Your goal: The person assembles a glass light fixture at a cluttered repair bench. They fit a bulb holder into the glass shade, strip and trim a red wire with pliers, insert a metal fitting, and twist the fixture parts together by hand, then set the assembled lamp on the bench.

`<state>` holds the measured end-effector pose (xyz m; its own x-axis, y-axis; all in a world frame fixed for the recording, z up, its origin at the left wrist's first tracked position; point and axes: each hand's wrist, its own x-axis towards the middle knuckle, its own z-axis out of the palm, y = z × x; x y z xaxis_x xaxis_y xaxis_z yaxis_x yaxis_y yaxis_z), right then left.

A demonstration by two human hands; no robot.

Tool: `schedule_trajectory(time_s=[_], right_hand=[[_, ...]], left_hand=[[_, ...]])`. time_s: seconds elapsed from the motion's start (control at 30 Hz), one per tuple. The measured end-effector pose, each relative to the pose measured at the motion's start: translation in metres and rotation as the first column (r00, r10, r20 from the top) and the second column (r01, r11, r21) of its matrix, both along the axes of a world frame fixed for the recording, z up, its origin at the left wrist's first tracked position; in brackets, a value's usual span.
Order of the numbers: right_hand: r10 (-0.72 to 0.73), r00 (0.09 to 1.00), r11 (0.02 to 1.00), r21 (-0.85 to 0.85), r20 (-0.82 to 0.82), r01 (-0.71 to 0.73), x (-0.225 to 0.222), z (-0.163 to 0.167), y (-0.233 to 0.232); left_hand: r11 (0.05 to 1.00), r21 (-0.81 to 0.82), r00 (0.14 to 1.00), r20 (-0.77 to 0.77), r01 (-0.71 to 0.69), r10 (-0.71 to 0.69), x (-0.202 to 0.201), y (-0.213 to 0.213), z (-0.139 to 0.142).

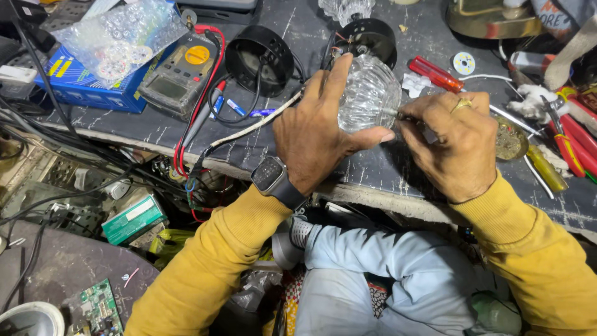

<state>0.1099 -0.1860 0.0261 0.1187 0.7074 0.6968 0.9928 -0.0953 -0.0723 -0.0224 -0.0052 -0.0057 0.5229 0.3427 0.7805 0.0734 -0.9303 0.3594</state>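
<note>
Head view: the left hand (317, 134) is clamped round a ribbed, clear glass dome (368, 93), rounded and fluted, which rests on the cracked, dark workbench (155, 127) near its middle. Fingers wrap the dome's left side and the thumb lies along its lower edge. A square-faced wristwatch (271, 176) sits on that wrist, above a mustard-yellow sleeve.

The right hand (457, 143), wearing 1 gold ring (461, 104), pinches shut on a thin metal tool (392, 112) whose tip touches the dome's right side. Only a short stub of the tool shows; the rest is hidden inside the fist, so its kind is hard to tell.

Behind the dome stand 2 round black housings: 1 open, cup-shaped black shell (259, 60) to the left, and 1 black base (367, 38) with wires just behind the glass, partly hidden by it. A grey multimeter (179, 76) with a yellow dial lies on the left, its red lead curling off the bench edge. Beside it, a bag of clear beads (118, 37) rests on a blue box (87, 87). 1 red-handled screwdriver (434, 73) lies to the right of the dome, with a small solder spool (464, 63) nearby. Red-handled tools at the right edge are cut off. A green circuit board (99, 308) shows at the lower left.
</note>
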Motion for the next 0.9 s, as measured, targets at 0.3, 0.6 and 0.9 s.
schedule_trajectory(time_s=[0.3,0.6,0.9], right_hand=[[0.008,0.995,0.999,-0.032,0.098,-0.005,-0.011,0.016,0.005],[0.02,0.999,0.999,-0.041,-0.034,-0.021,-0.003,0.012,0.002],[-0.211,0.972,0.952,-0.247,-0.1,0.182,-0.014,0.018,0.011]], left_hand=[[1.0,-0.012,1.0,-0.012,0.006,-0.006,0.001,0.001,-0.005],[1.0,-0.012,0.999,-0.022,0.025,-0.025,0.001,0.002,0.0],[1.0,-0.028,1.0,-0.018,0.012,-0.013,0.001,0.001,-0.005]])
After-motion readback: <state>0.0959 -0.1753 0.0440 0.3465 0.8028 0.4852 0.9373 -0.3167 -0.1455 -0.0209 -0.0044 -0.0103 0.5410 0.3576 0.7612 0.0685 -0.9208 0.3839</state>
